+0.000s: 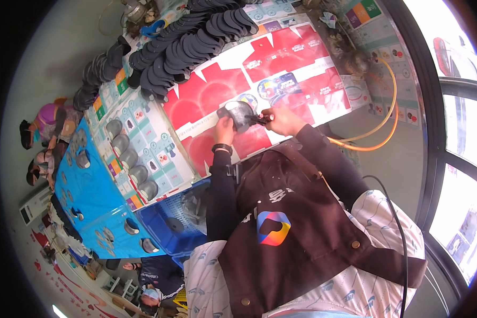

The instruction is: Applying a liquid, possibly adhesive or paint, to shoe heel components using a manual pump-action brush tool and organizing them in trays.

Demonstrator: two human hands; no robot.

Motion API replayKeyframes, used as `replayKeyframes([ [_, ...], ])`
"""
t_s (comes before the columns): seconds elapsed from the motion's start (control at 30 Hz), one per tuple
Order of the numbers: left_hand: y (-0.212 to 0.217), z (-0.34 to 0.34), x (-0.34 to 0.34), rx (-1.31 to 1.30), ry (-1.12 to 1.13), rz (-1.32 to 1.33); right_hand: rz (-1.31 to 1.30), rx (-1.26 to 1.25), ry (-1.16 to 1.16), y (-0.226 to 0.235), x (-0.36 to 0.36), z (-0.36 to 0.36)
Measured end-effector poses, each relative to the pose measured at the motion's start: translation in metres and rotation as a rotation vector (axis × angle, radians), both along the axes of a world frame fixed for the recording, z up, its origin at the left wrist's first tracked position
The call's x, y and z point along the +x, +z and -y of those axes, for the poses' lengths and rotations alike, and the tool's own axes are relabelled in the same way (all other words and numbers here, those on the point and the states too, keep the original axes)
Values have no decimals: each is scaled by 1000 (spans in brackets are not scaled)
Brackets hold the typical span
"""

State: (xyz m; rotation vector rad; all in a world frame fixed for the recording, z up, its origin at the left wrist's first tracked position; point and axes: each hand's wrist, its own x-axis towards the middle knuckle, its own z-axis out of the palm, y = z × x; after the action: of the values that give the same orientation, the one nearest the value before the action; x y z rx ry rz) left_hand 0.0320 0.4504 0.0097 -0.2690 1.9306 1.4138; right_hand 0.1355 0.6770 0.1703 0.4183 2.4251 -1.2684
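Fingers (224,123) hold shell (239,114) and possible brush (256,119).

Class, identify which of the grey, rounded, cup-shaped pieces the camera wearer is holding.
The cup-shaped piece over the red-and-white printed sheet: the bare left hand grips its edge. The row of five lies unheld on the pale patterned sheet.

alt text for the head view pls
A person's left hand holds a gray curved piece over a red printed sheet; the right hand holds a dark tool close to it. Rows of dark curved pieces lie beyond.
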Motion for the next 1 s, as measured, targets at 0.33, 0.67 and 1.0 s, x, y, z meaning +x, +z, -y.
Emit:
replayKeyframes([
  [0.33,3,-2,-1,-30,11,17,-2,-104,-55,-5,16,4],
  [0.67,8,-10,2,-29,2,-25,-66,81,-148,-10,2,-11],
  [1.0,5,-16,-1,-141,-74,-166,101,12,-38,-15,9,-5],
])
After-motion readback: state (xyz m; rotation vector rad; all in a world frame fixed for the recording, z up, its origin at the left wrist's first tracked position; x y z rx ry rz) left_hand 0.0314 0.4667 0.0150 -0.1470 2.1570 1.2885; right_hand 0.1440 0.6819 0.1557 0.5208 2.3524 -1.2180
